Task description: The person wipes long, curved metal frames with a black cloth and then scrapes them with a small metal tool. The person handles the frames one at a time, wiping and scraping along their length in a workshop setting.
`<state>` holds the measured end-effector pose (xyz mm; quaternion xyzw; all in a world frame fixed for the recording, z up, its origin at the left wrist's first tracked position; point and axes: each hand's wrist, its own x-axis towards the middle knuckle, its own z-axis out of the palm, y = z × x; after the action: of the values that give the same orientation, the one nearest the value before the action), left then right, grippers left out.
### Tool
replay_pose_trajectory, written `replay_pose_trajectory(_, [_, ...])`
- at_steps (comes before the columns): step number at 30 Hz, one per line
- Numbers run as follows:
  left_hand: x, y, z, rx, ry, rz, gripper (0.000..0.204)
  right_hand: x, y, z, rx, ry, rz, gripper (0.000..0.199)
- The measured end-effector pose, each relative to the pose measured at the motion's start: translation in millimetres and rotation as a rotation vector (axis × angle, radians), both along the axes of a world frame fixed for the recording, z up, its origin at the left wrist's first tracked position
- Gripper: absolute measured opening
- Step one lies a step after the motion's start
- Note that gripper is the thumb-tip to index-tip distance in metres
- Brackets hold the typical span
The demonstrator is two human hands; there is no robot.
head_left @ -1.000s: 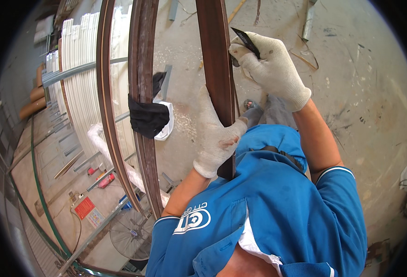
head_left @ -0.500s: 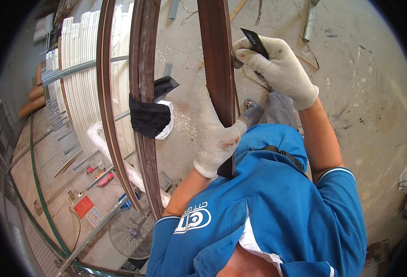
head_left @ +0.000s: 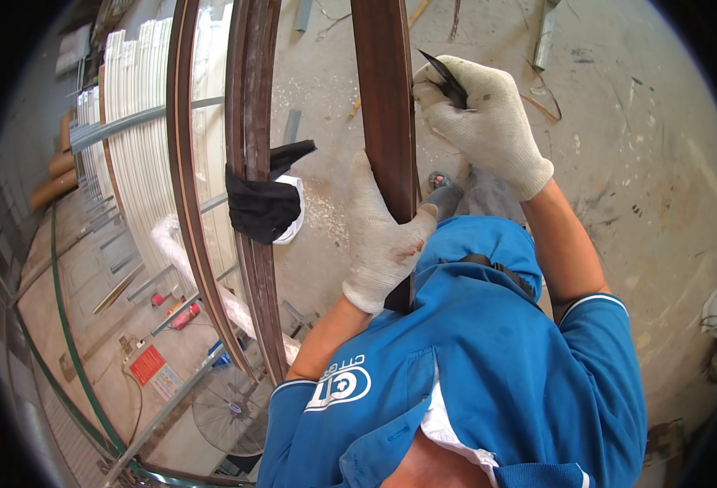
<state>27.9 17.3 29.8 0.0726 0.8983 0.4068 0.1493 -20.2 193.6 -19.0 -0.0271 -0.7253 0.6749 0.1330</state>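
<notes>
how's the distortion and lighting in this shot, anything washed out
Head view: fisheye warp bows the leftmost brown rail, and the corners go black; head view: light on the floor looks soft and fairly even; head view: the white strips look very bright, nearly washed out; head view: the thin black piece in the right hand shows little detail.

Room between brown plank (head_left: 387,106) and nearest brown rail (head_left: 249,106), narrowed by black cloth (head_left: 261,213) and left hand (head_left: 384,244)
</notes>
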Motion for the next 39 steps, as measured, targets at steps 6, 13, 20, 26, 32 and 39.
replay_pose_trajectory(6, [-2.6, -4.4, 2.6, 0.009, -0.101, 0.032, 0.082, -0.5, -1.7, -5.7, 0.051, 0.047, 0.018, 0.01])
replay_pose_trajectory(13, [-4.0, -4.6, 1.4, -0.012, 0.001, -0.017, 0.079, -5.6, -5.5, -13.4, 0.236, 0.203, -0.077, 0.011])
replay_pose_trajectory(20, [-1.8, -4.0, 0.9, 0.029, 0.01, -0.004, 0.081, -11.6, 5.9, -17.9, 0.522, 0.389, -0.13, 0.019])
replay_pose_trajectory(26, [4.3, -10.9, -10.1, 0.085, 0.003, -0.015, 0.089, -25.7, 21.5, -23.8, 0.551, 0.359, -0.265, 0.02])
replay_pose_trajectory(32, [3.9, -14.5, -16.2, 0.047, 0.056, -0.055, 0.091, -45.9, 37.8, -26.3, 0.635, 0.458, -0.34, 0.014])
replay_pose_trajectory(39, [-0.6, -12.8, -5.8, 0.166, -0.032, -0.01, 0.093, -69.0, 70.6, -3.7, 0.43, 0.353, -0.452, 0.008])
